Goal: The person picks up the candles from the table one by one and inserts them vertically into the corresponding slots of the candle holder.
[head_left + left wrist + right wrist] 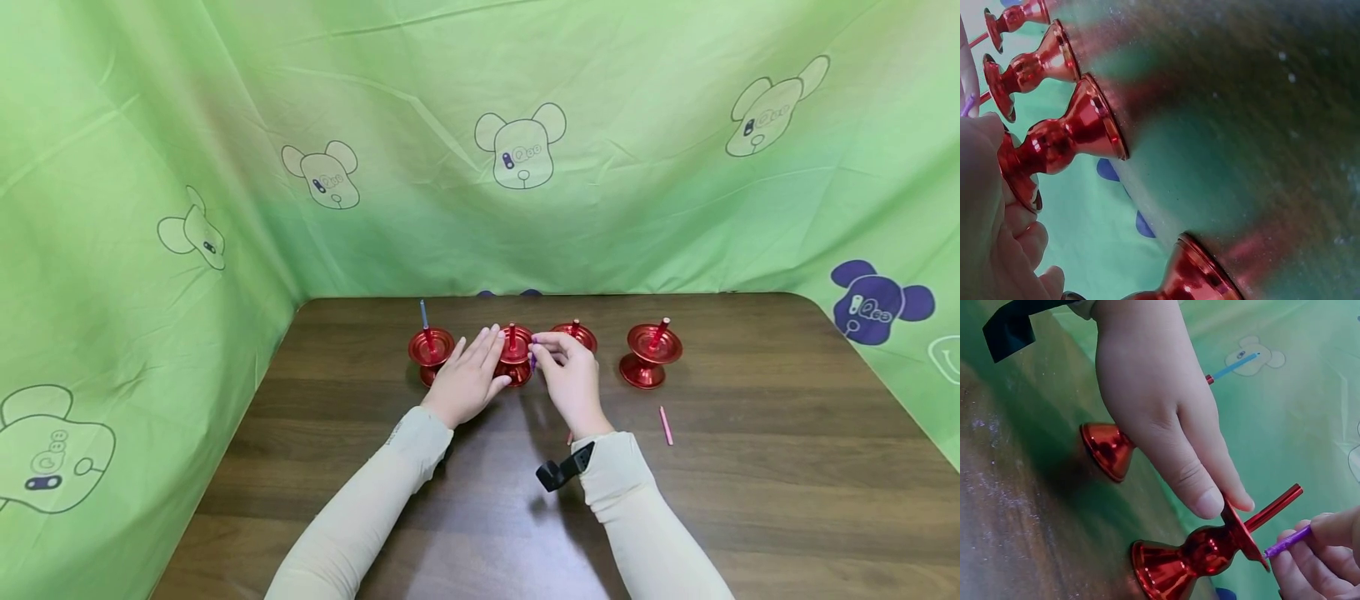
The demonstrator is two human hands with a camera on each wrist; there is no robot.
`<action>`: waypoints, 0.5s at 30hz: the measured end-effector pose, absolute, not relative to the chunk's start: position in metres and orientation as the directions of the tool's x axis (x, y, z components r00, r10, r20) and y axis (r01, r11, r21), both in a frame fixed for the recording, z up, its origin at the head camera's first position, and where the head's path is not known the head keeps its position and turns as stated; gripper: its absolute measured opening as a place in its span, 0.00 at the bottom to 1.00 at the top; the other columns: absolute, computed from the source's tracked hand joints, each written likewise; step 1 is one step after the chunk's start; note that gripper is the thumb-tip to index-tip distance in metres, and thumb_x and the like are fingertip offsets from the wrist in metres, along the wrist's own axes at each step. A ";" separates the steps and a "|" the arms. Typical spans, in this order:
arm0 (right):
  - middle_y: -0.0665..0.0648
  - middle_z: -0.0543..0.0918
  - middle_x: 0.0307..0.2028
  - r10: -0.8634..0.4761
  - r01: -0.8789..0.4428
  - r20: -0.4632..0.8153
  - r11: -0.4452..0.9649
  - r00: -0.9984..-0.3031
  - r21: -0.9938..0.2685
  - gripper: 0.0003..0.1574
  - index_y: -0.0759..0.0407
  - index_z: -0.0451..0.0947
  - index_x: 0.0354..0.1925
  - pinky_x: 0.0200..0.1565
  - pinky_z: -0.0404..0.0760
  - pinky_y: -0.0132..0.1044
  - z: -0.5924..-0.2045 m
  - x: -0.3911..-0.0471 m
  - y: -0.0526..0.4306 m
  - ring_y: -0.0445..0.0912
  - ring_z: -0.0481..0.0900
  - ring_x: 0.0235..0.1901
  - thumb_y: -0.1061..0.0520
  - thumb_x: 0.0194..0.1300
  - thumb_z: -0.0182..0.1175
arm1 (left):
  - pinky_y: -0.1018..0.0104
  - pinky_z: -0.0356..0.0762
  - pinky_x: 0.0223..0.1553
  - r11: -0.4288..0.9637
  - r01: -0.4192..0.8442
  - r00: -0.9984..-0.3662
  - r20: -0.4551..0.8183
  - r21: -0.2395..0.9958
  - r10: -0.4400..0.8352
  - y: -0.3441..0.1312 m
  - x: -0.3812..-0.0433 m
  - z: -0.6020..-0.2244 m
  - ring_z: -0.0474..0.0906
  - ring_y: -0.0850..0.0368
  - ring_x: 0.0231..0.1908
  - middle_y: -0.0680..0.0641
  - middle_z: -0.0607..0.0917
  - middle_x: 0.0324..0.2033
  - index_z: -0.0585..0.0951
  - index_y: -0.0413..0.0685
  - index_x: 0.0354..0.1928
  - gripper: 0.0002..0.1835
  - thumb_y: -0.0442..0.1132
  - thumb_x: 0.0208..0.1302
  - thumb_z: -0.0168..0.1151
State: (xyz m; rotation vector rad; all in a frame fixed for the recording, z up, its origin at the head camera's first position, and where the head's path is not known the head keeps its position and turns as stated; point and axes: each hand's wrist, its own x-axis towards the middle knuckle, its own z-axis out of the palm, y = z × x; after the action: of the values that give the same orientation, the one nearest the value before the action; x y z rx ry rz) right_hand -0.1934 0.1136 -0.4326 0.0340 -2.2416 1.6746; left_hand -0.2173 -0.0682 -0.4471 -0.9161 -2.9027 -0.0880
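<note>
Four red metal candle holders stand in a row, each a dish on a flared foot with a thin upright tube. My left hand [468, 379] grips the dish rim of the second candle holder [1207, 553], thumb on the near side and fingers along the other. Between thumb and fingertips, my right hand [573, 383] pinches a slim purple candle [1288, 542]. Its lower tip is right at the dish rim, beside the tube [1275, 507]. In the leftmost candle holder [431, 346], a blue candle [423, 315] stands upright in the tube.
Beyond my right hand is the third candle holder [583, 335], partly hidden. The fourth candle holder [645, 367] stands farther right. A pink candle [666, 425] lies on the wooden table [780, 467] in front of it. Green printed cloth [420, 242] hangs behind.
</note>
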 end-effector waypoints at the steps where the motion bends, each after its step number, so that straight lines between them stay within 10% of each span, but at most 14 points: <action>1: 0.66 0.88 0.40 0.184 -0.232 0.295 0.301 -0.938 -0.925 0.11 0.69 0.84 0.48 0.37 0.80 0.21 -0.432 -0.195 0.113 0.53 0.88 0.38 0.64 0.69 0.65 | 0.48 0.52 0.75 0.818 0.575 -0.815 0.110 0.024 0.569 -0.068 -0.217 -0.447 0.48 0.52 0.78 0.46 0.52 0.80 0.54 0.43 0.80 0.38 0.58 0.79 0.45; 15: 0.69 0.88 0.40 0.211 -0.356 0.402 0.225 -0.891 -0.907 0.11 0.70 0.85 0.47 0.40 0.79 0.19 -0.422 -0.210 0.108 0.63 0.87 0.40 0.65 0.69 0.64 | 0.49 0.50 0.76 0.820 0.573 -0.816 0.097 0.005 0.570 -0.068 -0.218 -0.447 0.47 0.53 0.78 0.46 0.52 0.80 0.53 0.43 0.80 0.38 0.58 0.79 0.44</action>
State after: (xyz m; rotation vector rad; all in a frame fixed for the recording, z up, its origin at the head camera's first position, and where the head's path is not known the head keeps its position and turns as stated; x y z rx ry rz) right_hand -0.2099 0.1076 -0.4222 0.1333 -2.0603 1.7090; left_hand -0.2176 -0.0680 -0.4466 -0.9155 -2.9089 -0.0522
